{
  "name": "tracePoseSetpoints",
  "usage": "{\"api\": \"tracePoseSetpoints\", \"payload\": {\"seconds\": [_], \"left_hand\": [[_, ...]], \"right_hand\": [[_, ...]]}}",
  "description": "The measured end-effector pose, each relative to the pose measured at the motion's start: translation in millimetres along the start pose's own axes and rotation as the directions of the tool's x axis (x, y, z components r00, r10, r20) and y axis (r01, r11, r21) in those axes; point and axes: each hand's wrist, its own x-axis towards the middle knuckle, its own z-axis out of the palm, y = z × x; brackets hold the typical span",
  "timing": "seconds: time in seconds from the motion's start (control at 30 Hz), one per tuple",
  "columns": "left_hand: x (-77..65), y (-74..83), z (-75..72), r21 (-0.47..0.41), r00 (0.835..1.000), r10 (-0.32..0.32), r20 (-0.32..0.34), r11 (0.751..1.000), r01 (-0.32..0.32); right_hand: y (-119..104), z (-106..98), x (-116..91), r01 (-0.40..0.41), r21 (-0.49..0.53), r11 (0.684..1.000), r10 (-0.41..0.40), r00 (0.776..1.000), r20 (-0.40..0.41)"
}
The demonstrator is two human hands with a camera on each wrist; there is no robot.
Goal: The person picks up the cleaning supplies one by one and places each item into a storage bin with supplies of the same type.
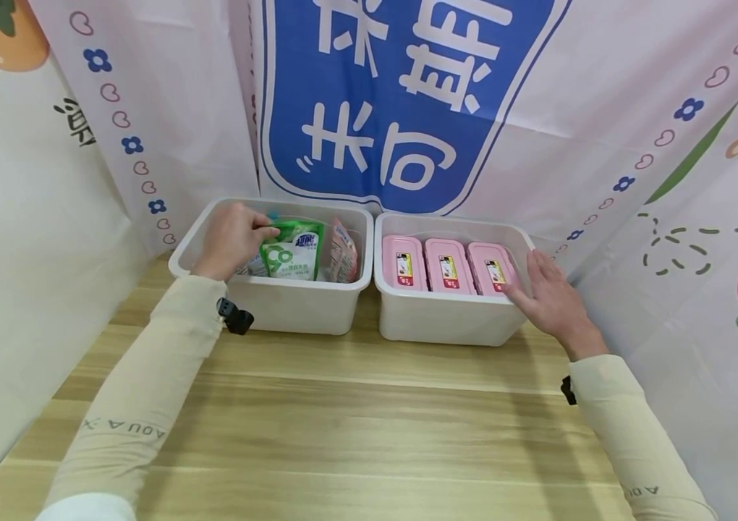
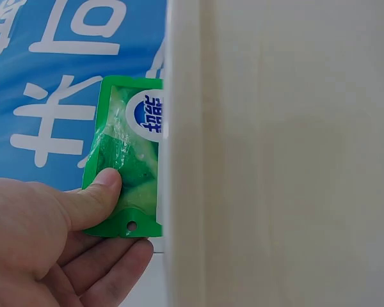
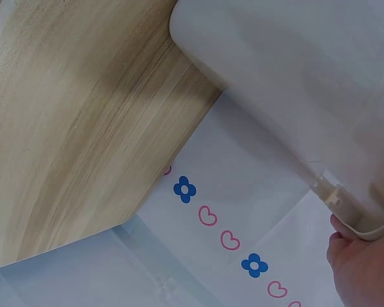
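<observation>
My left hand [image 1: 231, 237] reaches over the left white bin [image 1: 291, 304] and pinches the top edge of a green-and-white detergent pouch [image 1: 293, 253]. In the left wrist view, the thumb lies on the front of the pouch [image 2: 131, 160], near its hang hole; the bin's wall hides the pouch's lower part. A pink-and-white pouch [image 1: 344, 253] leans inside the same bin. My right hand [image 1: 554, 300] holds the right rim of the second white bin [image 1: 447, 318], thumb over the front corner and fingers along the outer side. Three pink lidded boxes [image 1: 449, 268] stand in that bin.
Both bins stand side by side at the back of a wooden table [image 1: 356, 420]. Printed cloth walls [image 1: 636, 217] close in the back, left and right. Black wrist cameras [image 1: 235, 316] sit on both sleeves.
</observation>
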Motion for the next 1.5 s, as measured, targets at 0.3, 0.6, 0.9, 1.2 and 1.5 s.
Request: {"api": "tracePoseSetpoints", "payload": {"seconds": [0.3,0.6,0.9,1.2,1.5], "left_hand": [[-0.2,-7.1,7.3,0.009,0.999,-0.027,0.036,1.0,0.027],[-1.2,-11.5,16.4,0.045,0.999,0.007,0.049,0.999,-0.009],[1.5,-17.5,27.4,0.068,0.998,0.011,0.054,0.998,-0.015],[2.2,-15.2,35.0,0.038,0.995,0.0,0.095,0.999,-0.004],[2.9,-16.2,37.8,0.063,0.994,-0.01,0.109,0.998,0.003]], "right_hand": [[1,1,1,-0.001,0.009,1.0,0.001,1.0,0.009],[3,2,1,0.009,0.008,1.0,-0.009,1.0,-0.007],[3,2,3,0.005,0.013,1.0,-0.005,1.0,-0.003],[2,2,-1,0.007,0.028,1.0,-0.007,1.0,-0.007],[3,2,1,0.012,0.029,1.0,-0.012,1.0,-0.021]]}}
